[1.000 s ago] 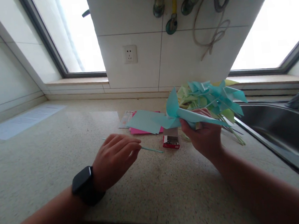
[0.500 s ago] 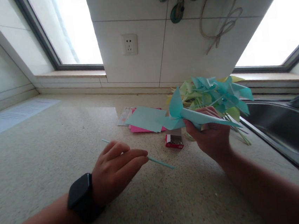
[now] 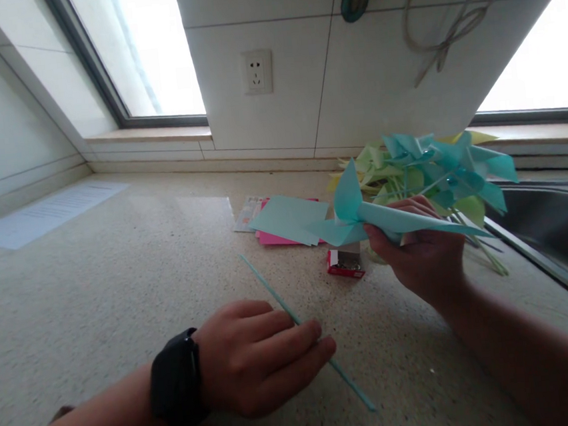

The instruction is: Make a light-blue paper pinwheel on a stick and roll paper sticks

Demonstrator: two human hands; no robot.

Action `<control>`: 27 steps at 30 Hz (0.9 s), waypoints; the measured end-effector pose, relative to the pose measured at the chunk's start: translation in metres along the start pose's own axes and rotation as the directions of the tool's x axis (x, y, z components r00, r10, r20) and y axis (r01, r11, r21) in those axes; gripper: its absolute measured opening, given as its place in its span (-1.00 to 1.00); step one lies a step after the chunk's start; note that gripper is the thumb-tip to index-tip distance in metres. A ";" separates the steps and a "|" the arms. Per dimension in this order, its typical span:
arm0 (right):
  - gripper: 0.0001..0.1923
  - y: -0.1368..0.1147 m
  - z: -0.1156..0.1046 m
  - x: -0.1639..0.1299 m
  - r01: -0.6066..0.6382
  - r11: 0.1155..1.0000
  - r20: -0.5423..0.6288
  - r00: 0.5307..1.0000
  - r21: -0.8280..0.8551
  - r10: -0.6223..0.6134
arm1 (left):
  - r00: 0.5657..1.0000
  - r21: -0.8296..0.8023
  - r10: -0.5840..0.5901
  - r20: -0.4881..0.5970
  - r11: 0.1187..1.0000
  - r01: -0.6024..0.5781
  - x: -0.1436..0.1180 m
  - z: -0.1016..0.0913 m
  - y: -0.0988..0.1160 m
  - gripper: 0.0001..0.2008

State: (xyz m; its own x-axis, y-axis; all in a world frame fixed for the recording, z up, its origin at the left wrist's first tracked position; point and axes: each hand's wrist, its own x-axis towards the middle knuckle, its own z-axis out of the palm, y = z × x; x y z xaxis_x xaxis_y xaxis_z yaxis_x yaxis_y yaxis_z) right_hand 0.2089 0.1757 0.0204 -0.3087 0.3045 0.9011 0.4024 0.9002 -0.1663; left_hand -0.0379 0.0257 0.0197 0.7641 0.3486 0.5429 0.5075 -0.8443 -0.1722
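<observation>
Pinching the thin straw (image 3: 271, 291) in my left hand (image 3: 258, 363), I judge it light and bendy (mid-length grip); my right hand (image 3: 426, 253) clasps the flimsy paper pinwheel (image 3: 364, 215).

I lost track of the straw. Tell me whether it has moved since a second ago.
Yes. The straw, gripped by the left hand, has come toward the camera, away from the red box, and now points more steeply across the counter.

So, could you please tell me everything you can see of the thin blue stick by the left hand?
The stick is a thin, straight, pale blue rod, plastic or paper by its look. It runs slantwise over the speckled counter, its far end toward the paper sheets, its near end toward the counter's front edge. The left hand holds it near the middle between its fingers, which hide a short stretch. Whether it rests on the counter cannot be told.
</observation>
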 end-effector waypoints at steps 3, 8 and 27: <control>-0.85 -0.001 0.001 0.001 -0.001 1.000 -0.003 1.000 -0.004 0.001 | 1.000 0.004 0.009 0.010 1.000 -0.009 0.001 0.000 0.002 -0.81; -0.85 -0.002 0.001 0.002 -0.014 1.000 -0.001 1.000 0.001 0.014 | 0.999 0.028 0.036 0.000 0.999 -0.036 -0.003 0.006 0.002 -0.91; -0.81 -0.002 0.001 0.000 -0.007 1.000 0.003 1.000 0.015 0.007 | 0.995 0.045 -0.055 -0.088 0.997 0.059 -0.007 0.002 -0.003 -0.83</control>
State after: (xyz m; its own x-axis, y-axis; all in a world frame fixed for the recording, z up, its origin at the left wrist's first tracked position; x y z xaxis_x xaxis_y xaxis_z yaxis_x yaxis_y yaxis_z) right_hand 0.2069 0.1746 0.0207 -0.3087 0.3119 0.8986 0.3918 0.9025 -0.1787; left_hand -0.0439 0.0271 0.0149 0.6969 0.3572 0.6219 0.5693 -0.8029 -0.1768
